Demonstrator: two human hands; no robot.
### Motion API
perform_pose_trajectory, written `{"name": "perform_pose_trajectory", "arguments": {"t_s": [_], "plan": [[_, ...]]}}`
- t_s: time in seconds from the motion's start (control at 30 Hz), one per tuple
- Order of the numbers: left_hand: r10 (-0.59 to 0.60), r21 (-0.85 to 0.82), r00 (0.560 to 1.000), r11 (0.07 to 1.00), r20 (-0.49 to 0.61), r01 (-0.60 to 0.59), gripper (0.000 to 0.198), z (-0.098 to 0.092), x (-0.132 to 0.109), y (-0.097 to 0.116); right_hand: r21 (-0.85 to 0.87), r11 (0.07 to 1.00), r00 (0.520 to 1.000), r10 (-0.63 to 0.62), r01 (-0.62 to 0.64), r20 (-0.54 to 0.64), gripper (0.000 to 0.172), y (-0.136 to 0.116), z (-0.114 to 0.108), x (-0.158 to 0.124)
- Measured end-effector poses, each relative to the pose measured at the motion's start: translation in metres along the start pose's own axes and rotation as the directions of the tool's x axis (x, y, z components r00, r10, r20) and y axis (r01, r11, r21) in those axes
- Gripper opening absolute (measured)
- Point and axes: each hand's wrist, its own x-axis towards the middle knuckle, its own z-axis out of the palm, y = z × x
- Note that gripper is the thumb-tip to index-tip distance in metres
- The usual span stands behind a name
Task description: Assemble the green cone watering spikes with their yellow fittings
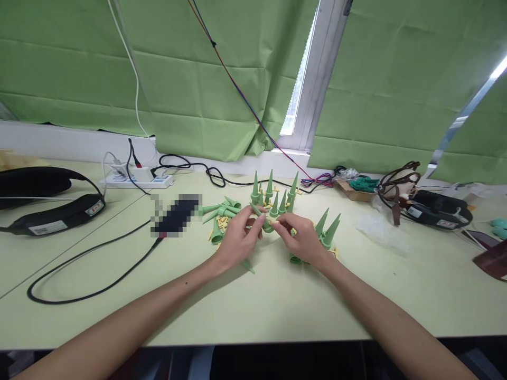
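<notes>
Both hands are working close together at mid-tabletop (277, 301), fingertips nearly meeting.

- Left hand (237, 238): thumb and forefinger are closing on a green cone (268, 225), which is sitting in the gap between the two hands. A second spike (249, 266) is poking out under the palm, tip toward the near edge. It looks tucked there as a spare, though the grip is hidden.
- Right hand (303, 240): fingertips are pinching the same green cone from the other side. I cannot tell whether a small yellow part is also between them. A round green base (295, 258) is showing under the heel of this hand.
- The fingertip hold on both sides is keeping the small piece steady and in view.

Stock is lying within reach. Upright cones (270, 194) are standing just behind the hands, lying cones (220, 211) are to the left among yellow pieces (223, 221), and two more cones (327, 230) are beside the right wrist.

A power strip (137, 180) is sitting well behind, by the wall.
</notes>
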Motion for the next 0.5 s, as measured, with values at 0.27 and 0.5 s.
{"name": "perform_pose_trajectory", "arguments": {"t_s": [0.27, 0.5], "plan": [[-0.135, -0.153, 0.981, 0.976, 0.142, 0.156, 0.040, -0.001, 0.005, -0.009, -0.038, 0.996, 0.987, -0.074, 0.080, 0.142, 0.017, -0.006, 0.002, -0.004], [-0.151, -0.115, 0.974, 0.978, 0.168, 0.172, 0.036, 0.002, 0.004, -0.011, -0.116, 0.987, 0.972, -0.085, 0.112, 0.219, 0.022, -0.008, 0.007, -0.006]]}}
